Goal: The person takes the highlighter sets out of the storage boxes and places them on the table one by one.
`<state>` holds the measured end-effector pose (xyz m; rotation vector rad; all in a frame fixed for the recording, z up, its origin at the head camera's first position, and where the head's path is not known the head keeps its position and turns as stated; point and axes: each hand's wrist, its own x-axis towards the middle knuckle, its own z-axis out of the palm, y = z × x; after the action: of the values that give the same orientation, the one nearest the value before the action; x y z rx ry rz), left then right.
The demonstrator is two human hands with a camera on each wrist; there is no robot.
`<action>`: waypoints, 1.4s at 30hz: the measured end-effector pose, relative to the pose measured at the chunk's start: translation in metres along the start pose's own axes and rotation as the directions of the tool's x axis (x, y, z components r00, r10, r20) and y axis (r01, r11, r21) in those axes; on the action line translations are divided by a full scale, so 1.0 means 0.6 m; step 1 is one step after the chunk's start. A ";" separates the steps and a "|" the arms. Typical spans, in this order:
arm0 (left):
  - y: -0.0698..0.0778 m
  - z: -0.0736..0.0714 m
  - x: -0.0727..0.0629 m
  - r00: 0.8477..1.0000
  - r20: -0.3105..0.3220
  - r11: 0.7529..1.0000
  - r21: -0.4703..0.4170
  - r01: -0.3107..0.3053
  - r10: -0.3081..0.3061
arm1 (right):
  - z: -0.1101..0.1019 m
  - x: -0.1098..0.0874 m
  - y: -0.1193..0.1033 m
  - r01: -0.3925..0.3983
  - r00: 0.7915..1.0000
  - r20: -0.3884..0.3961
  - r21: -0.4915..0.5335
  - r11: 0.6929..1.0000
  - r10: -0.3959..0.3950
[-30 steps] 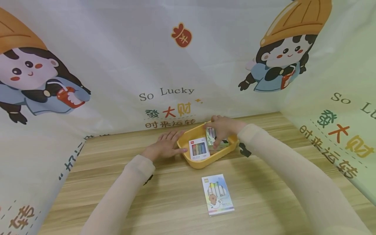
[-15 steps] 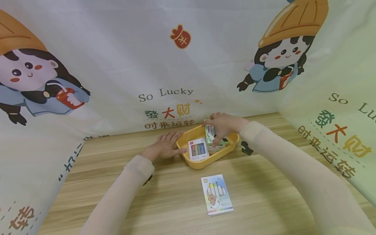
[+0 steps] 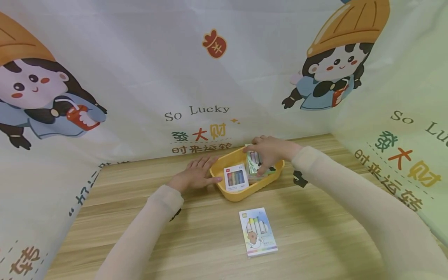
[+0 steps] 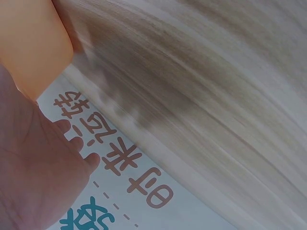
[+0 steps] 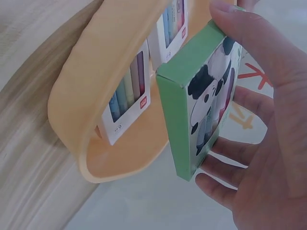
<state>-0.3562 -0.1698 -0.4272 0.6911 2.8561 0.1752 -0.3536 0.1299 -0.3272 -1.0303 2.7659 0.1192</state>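
Observation:
My right hand [image 3: 272, 151] grips a green box with a panda picture [image 5: 204, 93], thumb on one edge and fingers along the opposite edge. The box is tilted over the right part of a yellow bin [image 3: 240, 195]. Inside the bin, a white box of coloured sticks [image 3: 236, 178] leans on the left. In the right wrist view, two white boxes show behind the bin's wall, one of them this white box [image 5: 128, 96]. My left hand [image 3: 194, 174] lies at the bin's left end, fingers extended and thumb at the rim. Its palm [image 4: 36, 167] shows beside the bin in the left wrist view.
A pale blue-and-white box of markers [image 3: 258, 232] lies flat on the wooden table [image 3: 203, 241], in front of the bin. A printed cloth [image 3: 147, 74] hangs close behind the bin, and another side of it rises on the right.
My right hand shifts slightly right with the green box. The box rises a little at half a second ago and sits slightly lower now. My left hand and the bin stay put.

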 end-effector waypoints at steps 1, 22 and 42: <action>0.001 0.000 -0.001 1.000 -0.001 1.000 0.004 0.000 0.000 | 0.000 -0.004 0.000 0.009 1.000 -0.005 -0.002 1.000 -0.009; 0.013 -0.012 -0.015 1.000 0.012 1.000 0.012 0.003 -0.003 | 0.001 -0.060 -0.008 -0.001 1.000 -0.016 -0.003 1.000 0.001; 0.018 -0.014 -0.020 1.000 0.013 1.000 -0.005 0.001 0.000 | 0.024 -0.109 -0.014 0.043 0.994 -0.101 0.019 0.999 -0.040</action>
<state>-0.3429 -0.1662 -0.4156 0.6881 2.8428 0.1776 -0.2977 0.1675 -0.3282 -1.1170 2.8263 0.0323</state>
